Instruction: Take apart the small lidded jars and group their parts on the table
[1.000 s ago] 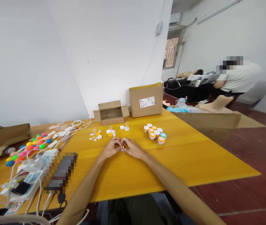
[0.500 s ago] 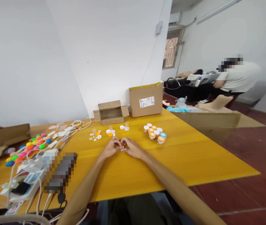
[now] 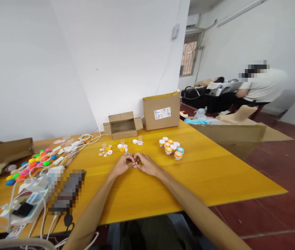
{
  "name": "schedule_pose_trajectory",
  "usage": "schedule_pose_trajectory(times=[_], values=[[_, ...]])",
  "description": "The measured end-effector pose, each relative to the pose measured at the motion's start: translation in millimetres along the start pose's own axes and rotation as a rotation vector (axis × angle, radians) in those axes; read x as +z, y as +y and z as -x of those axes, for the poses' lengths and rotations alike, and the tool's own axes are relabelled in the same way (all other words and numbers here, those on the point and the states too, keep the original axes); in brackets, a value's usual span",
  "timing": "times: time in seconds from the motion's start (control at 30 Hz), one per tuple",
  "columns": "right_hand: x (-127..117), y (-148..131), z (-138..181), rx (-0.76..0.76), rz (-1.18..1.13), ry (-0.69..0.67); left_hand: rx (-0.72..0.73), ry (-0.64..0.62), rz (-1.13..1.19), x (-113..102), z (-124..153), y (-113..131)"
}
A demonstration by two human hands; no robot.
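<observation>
Above the middle of the yellow wooden table (image 3: 209, 177), my left hand (image 3: 123, 164) and my right hand (image 3: 144, 164) meet at the fingertips. Both are closed in a pinch around something small and pale, too tiny to name. Just beyond them lie loose white and orange round parts (image 3: 122, 148) with a small clear cup. Similar groups sit to either side: white and orange discs (image 3: 108, 150) on the left, small white pieces (image 3: 138, 142) on the right. To the right of my hands stands a cluster of small clear containers (image 3: 172, 147) with white, orange and teal lids.
An open cardboard box (image 3: 123, 128) and a taller closed carton (image 3: 161, 111) stand at the back. Colourful plastic balls (image 3: 33, 165), a power strip (image 3: 30, 208) with cables and a blurred dark device (image 3: 69, 191) occupy the left. A person (image 3: 263, 85) sits in the far right background.
The view has shifted very slightly. My hands keep the same pinched pose, and the things on the table stay in place.
</observation>
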State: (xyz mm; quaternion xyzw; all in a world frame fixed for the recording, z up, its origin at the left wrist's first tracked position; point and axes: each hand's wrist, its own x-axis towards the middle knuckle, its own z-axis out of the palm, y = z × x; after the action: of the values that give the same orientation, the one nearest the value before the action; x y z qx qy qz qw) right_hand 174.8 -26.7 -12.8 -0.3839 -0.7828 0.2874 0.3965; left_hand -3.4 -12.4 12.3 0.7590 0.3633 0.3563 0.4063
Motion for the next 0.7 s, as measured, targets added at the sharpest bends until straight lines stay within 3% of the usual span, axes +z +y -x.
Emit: schedule_pose_trajectory(times=[0.7], values=[[0.3, 1.3, 0.0, -0.004, -0.02, 0.006, -0.002, 0.026, -0.05, 1.0, 0.5, 0.7]])
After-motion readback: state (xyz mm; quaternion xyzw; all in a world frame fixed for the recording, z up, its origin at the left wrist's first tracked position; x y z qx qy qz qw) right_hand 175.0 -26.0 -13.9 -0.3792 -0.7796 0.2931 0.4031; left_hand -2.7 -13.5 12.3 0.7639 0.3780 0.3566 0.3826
